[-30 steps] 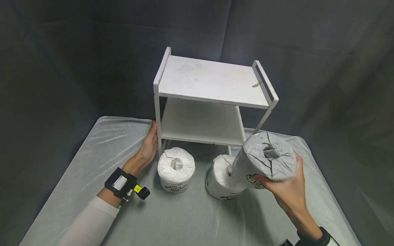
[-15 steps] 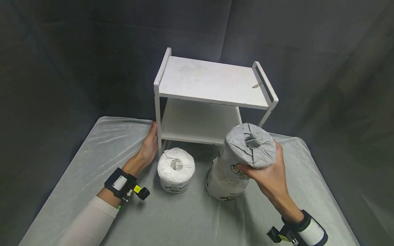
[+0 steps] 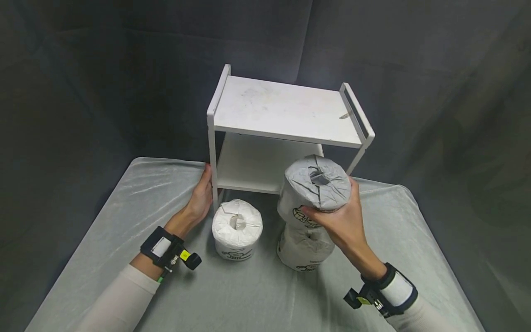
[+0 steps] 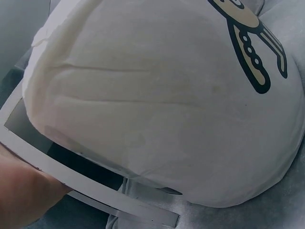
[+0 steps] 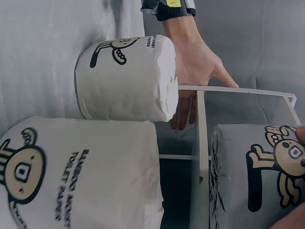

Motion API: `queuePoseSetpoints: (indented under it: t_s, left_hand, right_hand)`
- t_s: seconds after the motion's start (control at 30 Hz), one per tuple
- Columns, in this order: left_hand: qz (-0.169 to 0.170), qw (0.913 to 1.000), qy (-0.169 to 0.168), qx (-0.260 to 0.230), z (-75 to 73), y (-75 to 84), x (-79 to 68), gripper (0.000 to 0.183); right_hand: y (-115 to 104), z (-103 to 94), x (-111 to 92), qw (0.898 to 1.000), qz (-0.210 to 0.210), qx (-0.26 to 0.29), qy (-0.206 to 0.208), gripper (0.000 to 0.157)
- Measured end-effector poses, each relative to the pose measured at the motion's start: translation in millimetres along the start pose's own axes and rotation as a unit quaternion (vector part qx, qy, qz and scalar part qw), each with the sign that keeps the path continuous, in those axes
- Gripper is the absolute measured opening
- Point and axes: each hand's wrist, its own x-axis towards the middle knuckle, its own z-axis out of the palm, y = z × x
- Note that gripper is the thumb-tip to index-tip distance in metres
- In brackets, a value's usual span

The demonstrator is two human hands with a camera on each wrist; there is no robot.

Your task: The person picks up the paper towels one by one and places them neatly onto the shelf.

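Observation:
My right hand (image 3: 338, 216) grips a wrapped toilet roll (image 3: 318, 184), thumb on its printed side, in front of the white shelf's lower board. Below the held roll a second toilet roll (image 3: 304, 249) stands on the table, partly hidden; the head view does not show whether they touch. My left hand (image 3: 200, 200) rests against the left front leg of the white shelf (image 3: 286, 108); the right wrist view shows its straight fingers (image 5: 183, 114) passing behind the leg. A third toilet roll (image 3: 237, 230) stands upright beside it and fills most of the left wrist view.
The two-board shelf stands at the back of the cloth-covered table (image 3: 249, 299), with raised rails at both sides of its top. Dark curtains (image 3: 124, 92) hang behind and around the table.
My right hand has carried its toilet roll leftward and back, from right of the second roll to above it, near the lower board. My left hand and the standing rolls have stayed put.

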Motion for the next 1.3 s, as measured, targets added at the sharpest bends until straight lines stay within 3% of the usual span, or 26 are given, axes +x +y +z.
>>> queuePoseSetpoints:
  t_s: [0.6, 0.77, 0.9, 1.07, 1.23, 1.3]
  left_hand:
    - [-0.007, 1.0000, -0.006, 0.000, -0.7, -0.5, -0.1, 0.085]
    - [-0.003, 0.9999, -0.008, -0.007, -1.8, -1.0, 0.6, 0.085]
    - [-0.004, 0.9999, -0.010, -0.007, -2.2, -1.0, 0.8, 0.086]
    - [-0.004, 0.9999, -0.010, -0.001, -2.2, -0.2, 0.5, 0.085]
    - [0.004, 0.9998, -0.014, -0.012, -2.4, -0.4, 0.8, 0.083]
    - [0.007, 0.9997, -0.015, -0.020, -2.5, -0.4, 0.7, 0.084]
  right_hand:
    - [-5.6, 49.7, 29.1, 1.000, -0.007, 0.017, -0.009, 0.102]
    - [-25.7, 60.3, 35.7, 0.999, -0.011, 0.027, -0.020, 0.103]
    - [-43.6, 64.7, 40.0, 0.998, -0.034, 0.046, -0.034, 0.100]
    - [-40.2, 72.4, 49.7, 0.994, -0.077, 0.064, -0.047, 0.090]
    - [-19.5, 82.3, 59.5, 0.998, -0.049, -0.011, -0.035, 0.085]
    - [-12.7, 86.4, 62.5, 0.998, -0.026, -0.046, -0.029, 0.089]
